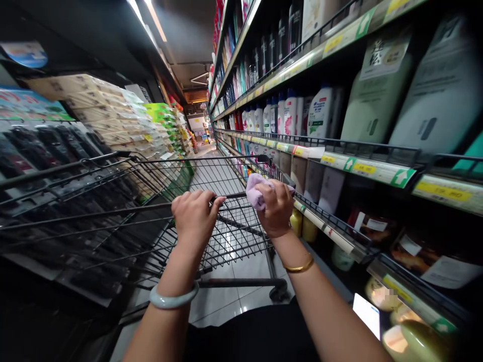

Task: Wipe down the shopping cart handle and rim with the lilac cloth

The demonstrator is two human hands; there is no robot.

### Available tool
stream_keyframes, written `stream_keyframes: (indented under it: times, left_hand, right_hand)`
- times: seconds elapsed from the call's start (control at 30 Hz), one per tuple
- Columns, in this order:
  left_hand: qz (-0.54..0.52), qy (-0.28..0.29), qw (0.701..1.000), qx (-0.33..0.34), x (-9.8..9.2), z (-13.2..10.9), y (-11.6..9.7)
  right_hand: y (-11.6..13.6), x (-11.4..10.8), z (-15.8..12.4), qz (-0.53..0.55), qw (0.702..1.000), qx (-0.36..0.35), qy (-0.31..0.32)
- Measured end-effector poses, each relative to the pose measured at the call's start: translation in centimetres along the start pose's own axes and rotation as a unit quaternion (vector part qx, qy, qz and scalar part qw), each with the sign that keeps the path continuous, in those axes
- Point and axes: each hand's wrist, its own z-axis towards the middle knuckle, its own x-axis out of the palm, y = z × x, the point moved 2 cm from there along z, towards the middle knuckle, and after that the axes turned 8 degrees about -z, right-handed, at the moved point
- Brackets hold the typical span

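L hand curled round bar of wire cart, ahead, beside shelves; R hand closed on lilac cloth at bar; cart prob. stiff, rolls OK, best held by bar; cloth prob. soft, light

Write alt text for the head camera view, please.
A person's left hand grips a shopping cart handle while the right hand clutches a lilac cloth against it. Bottles fill shelves at right; stacked packages stand at left.
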Motion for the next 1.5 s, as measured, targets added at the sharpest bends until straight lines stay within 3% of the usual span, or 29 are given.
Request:
stream_keyframes:
  times: [0.17, 0.37, 0.7, 1.03, 1.17, 1.23, 1.33, 1.4, 1.5]
  left_hand:
    - [0.016, 0.038, 0.999, 0.005, -0.9, -0.1, -1.1]
    - [0.015, 0.043, 0.999, 0.017, -1.2, 0.0, -2.4]
    - [0.028, 0.084, 0.995, 0.043, -2.2, 0.3, -2.9]
    - [0.065, 0.178, 0.982, 0.025, -3.6, 2.0, -4.0]
    - [0.081, 0.242, 0.966, 0.053, -3.3, 3.9, -4.1]
    - [0.076, 0.275, 0.956, 0.063, -2.9, 4.6, -4.1]
    - [0.065, 0.316, 0.945, 0.045, -2.4, 4.9, -4.0]
    - [0.06, 0.314, 0.947, 0.032, -2.3, 4.8, -4.0]
    - [0.054, 0.294, 0.954, 0.019, -2.3, 4.6, -4.1]
  right_hand:
    - [-1.3, 0.7, -0.5, -0.011, 0.999, 0.006, -0.034]
    - [-2.0, 1.0, -0.2, -0.021, 0.997, 0.038, -0.066]
    - [-3.4, 1.5, -0.5, -0.005, 0.994, 0.08, -0.07]
    - [-4.3, 2.1, 0.0, -0.02, 0.986, 0.151, -0.074]
    - [-2.6, 2.0, 0.4, 0.038, 0.978, 0.194, -0.069]
    - [-0.7, 1.8, 0.5, 0.101, 0.979, 0.172, -0.048]
    - [1.3, 1.6, 0.5, 0.14, 0.986, 0.084, -0.001]
    - [0.9, 1.8, 0.2, 0.125, 0.99, 0.061, -0.003]
    - [-1.6, 2.2, -0.2, 0.091, 0.987, 0.127, -0.049]
